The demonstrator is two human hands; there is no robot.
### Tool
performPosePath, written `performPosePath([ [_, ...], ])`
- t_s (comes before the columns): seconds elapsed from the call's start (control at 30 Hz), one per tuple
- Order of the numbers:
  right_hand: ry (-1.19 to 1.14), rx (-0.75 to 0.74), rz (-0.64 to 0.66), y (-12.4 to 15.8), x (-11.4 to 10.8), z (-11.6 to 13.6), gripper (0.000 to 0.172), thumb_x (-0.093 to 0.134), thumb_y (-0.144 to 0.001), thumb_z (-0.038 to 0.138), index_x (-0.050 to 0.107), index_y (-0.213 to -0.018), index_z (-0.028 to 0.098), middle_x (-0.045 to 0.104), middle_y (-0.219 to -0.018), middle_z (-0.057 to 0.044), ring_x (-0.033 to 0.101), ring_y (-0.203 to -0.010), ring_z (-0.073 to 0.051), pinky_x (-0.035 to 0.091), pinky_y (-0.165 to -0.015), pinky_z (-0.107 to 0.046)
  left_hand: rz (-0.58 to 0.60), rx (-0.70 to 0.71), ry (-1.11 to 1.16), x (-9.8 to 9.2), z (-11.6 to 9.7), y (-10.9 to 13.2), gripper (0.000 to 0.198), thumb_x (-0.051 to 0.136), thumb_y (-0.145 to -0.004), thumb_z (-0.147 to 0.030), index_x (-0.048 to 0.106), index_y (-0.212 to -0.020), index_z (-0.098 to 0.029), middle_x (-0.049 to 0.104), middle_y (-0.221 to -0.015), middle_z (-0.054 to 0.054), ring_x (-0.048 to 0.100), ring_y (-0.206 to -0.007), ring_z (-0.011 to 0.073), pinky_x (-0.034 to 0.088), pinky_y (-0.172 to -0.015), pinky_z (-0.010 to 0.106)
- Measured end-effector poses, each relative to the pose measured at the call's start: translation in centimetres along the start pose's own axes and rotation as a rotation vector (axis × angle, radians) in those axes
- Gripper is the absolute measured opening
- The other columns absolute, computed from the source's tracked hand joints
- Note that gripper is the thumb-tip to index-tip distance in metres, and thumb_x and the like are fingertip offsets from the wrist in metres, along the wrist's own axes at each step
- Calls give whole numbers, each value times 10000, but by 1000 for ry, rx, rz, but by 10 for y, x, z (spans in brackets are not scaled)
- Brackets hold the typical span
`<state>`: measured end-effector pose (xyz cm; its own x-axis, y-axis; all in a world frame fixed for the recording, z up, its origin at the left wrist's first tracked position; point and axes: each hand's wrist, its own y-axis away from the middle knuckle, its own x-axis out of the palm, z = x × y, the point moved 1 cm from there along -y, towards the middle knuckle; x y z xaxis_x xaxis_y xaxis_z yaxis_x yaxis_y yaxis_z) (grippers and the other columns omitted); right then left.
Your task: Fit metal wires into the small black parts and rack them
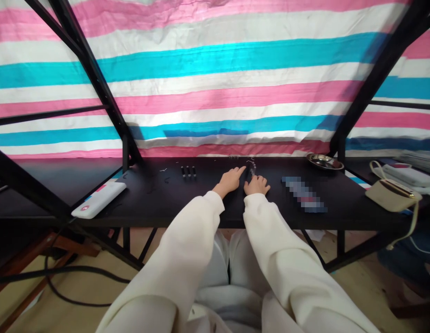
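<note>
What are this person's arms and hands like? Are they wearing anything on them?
The arms are covered by a loose cream-white left sleeve and a matching right sleeve, both baggy and softly creased, narrowing to cuffs at the wrists. The bare left hand and bare right hand wear no gloves, and no cables or markings show.

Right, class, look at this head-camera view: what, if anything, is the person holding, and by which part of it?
Nothing appears to be held: the left hand and right hand lie open on the black tabletop, with a small beaded strand just beyond them.
</note>
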<state>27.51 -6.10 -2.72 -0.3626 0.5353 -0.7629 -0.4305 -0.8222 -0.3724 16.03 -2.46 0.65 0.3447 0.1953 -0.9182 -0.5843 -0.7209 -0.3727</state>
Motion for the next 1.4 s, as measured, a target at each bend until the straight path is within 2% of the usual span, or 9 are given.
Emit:
performPosePath([
  [0.1,-23,-32,51,-2,3,-3,380,497,-759,326,556,-1068,113,472,-1150,-254,347,-1136,-395,251,-856,-613,63,-6,-40,10,-6,-15,635,471,-788,-179,267,-1386,-247,503,-1145,126,514,-991,239,419,-752,301],
  [0.2,11,22,130,-4,5,-2,442,492,-770,343,524,-1147,113,443,-1227,-242,296,-1212,-376,197,-931,-604,105,-21,-90,14,-10,-22,619,510,-777,-194,310,-1362,-236,483,-1164,129,510,-993,241,424,-759,312],
  [0.3,96,108,198,-6,7,3,491,451,-801,347,468,-1236,122,373,-1345,-186,236,-1276,-335,122,-997,-580,77,-74,-130,14,-12,-23,459,474,-813,-202,415,-1269,-211,494,-1141,114,515,-992,211,423,-772,292],
  [0.43,155,122,294,-6,6,9,531,372,-842,393,399,-1315,153,273,-1432,-126,160,-1323,-307,71,-1030,-558,55,-119,-138,14,-10,-19,249,433,-844,-218,527,-1070,-170,534,-1058,103,542,-955,195,429,-766,289],
  [0.67,214,107,349,-6,5,12,565,270,-875,432,311,-1375,172,204,-1464,-106,109,-1342,-293,36,-1037,-557,-44,-180,19,6,7,-1,193,452,-835,-248,569,-978,-194,615,-973,65,574,-879,176,422,-740,269],
  [0.87,231,101,353,-7,7,11,579,240,-880,444,276,-1390,172,185,-1472,-85,94,-1345,-287,25,-1042,-555,-180,-203,184,-13,35,32,178,540,-771,-280,614,-915,-204,649,-877,41,588,-767,164,412,-669,250],
  [1.07,231,86,343,-7,7,9,588,247,-875,436,286,-1384,145,202,-1465,-96,115,-1341,-288,42,-1037,-568,-302,-355,343,-16,59,62,154,571,-734,-277,616,-857,-196,656,-797,18,564,-651,127,397,-606,227],
  [1.23,211,73,306,-6,6,9,577,281,-868,414,315,-1368,128,232,-1453,-113,151,-1332,-285,59,-1037,-563,-378,-415,416,-14,65,66,148,577,-720,-280,615,-826,-184,656,-775,13,530,-578,101,394,-586,222],
  [1.4,175,49,231,-3,6,8,547,366,-847,378,383,-1314,95,333,-1392,-164,249,-1287,-288,127,-1028,-544,-383,-432,438,-13,66,66,149,582,-709,-276,618,-816,-179,658,-760,15,544,-596,107,404,-600,225],
])
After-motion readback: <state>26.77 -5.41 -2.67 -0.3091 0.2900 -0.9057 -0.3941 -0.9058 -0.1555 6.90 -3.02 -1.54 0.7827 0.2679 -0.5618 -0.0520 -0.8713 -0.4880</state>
